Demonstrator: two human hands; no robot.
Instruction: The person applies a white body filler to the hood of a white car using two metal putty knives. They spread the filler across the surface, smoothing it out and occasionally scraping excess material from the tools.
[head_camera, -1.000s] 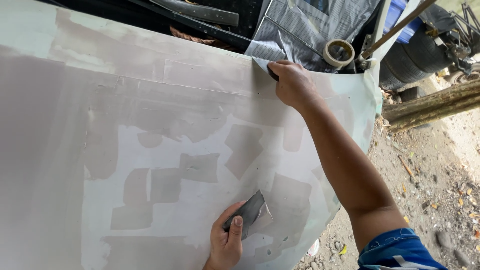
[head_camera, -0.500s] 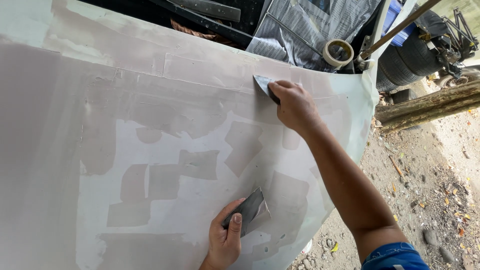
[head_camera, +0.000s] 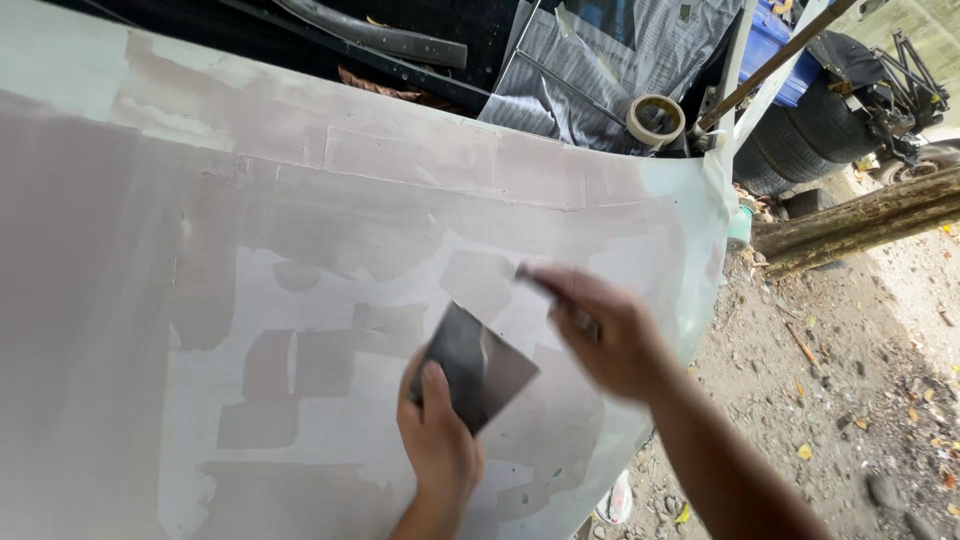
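A pale car hood (head_camera: 200, 200) fills the view, covered with grey filler patches and lighter sanded areas. My left hand (head_camera: 437, 440) grips a dark flat metal plate (head_camera: 475, 365) by its lower edge and holds it just above the hood. My right hand (head_camera: 610, 335) is blurred by motion. It is closed on a small spreader (head_camera: 535, 278) whose tip points left, just above and to the right of the plate.
A roll of masking tape (head_camera: 655, 120) rests at the hood's top right edge beside paper-covered glass. Stacked tyres (head_camera: 800, 140), a slanted rod (head_camera: 770, 60) and a log (head_camera: 860, 220) lie to the right on dirt ground with dry leaves.
My right hand has come down from the hood's upper right edge to beside the plate. My left hand has lifted the plate slightly higher.
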